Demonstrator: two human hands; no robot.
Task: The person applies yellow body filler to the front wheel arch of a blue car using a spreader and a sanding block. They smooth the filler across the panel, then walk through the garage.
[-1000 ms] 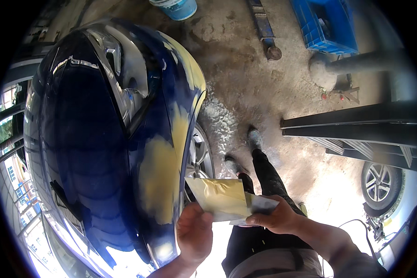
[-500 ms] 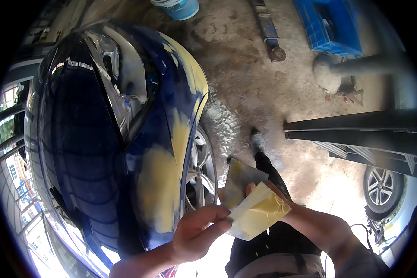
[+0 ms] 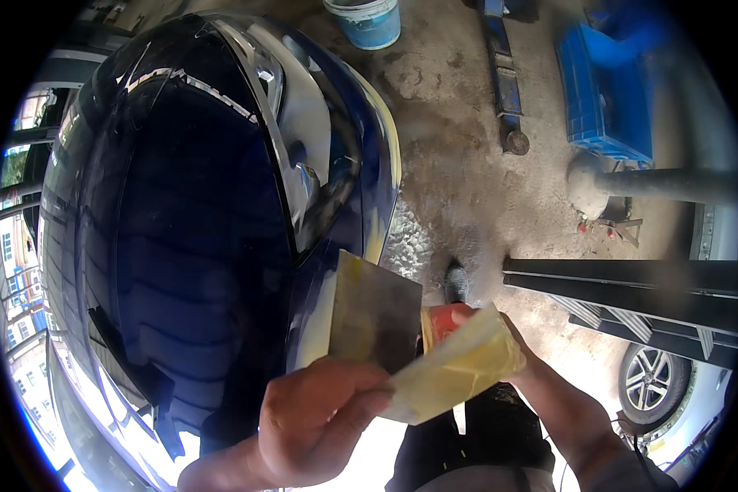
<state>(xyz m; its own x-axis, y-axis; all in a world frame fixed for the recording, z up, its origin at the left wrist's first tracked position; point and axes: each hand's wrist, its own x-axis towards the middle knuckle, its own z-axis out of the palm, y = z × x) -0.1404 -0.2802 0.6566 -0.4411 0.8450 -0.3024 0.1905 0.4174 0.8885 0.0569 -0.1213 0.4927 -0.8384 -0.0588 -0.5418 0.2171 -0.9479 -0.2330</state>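
Left hand (image 3: 316, 420) pinches the yellow-smeared sheet (image 3: 461, 371) at lower left, its length rising rightward; grey plate (image 3: 375, 307) just above those fingers; right hand (image 3: 449, 318) part-hidden, can't tell its grip.

Workshop floor (image 3: 443, 156) in front of me: stained, grey-brown, whitish patch (image 3: 407, 238) mid-floor. Far side: blue bucket (image 3: 369, 29), long narrow metal bar (image 3: 505, 82), blue plastic crate (image 3: 584, 98). Right: dark metal beams (image 3: 623, 283) running in from the edge, then a spoked wheel (image 3: 648, 381). Left: barred opening, buildings (image 3: 15, 279) outside. Strong daylight blows out the near floor; far end dimmer.
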